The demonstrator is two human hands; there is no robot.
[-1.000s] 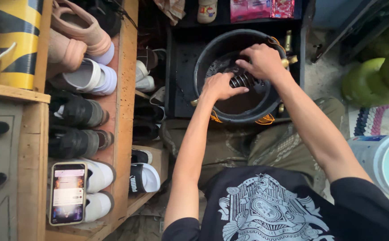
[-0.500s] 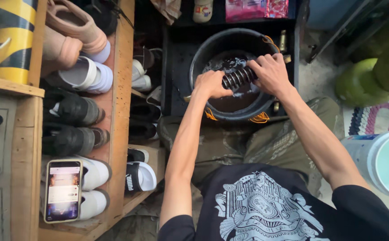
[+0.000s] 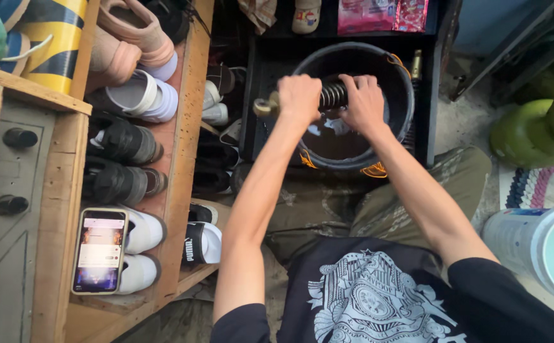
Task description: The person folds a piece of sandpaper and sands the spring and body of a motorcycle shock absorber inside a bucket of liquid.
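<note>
I hold a shock absorber with a dark coil spring (image 3: 333,95) crosswise above a black bucket (image 3: 401,82). My left hand (image 3: 299,96) is closed around its left part, where a round brass-coloured end (image 3: 263,107) sticks out. My right hand (image 3: 362,101) grips the right part of the spring. Dark liquid (image 3: 340,141) fills the bottom of the bucket beneath the part. The bucket stands in a black crate (image 3: 251,95) on the floor in front of my knees.
A wooden shoe rack (image 3: 181,159) with several pairs of shoes stands at the left, and a phone (image 3: 99,251) with a lit screen lies on its edge. A green gas cylinder (image 3: 531,127) and a white pail (image 3: 543,244) stand at the right.
Both hands have lifted the spring part up out of the bucket's liquid and turned it crosswise, left hand now further left.
</note>
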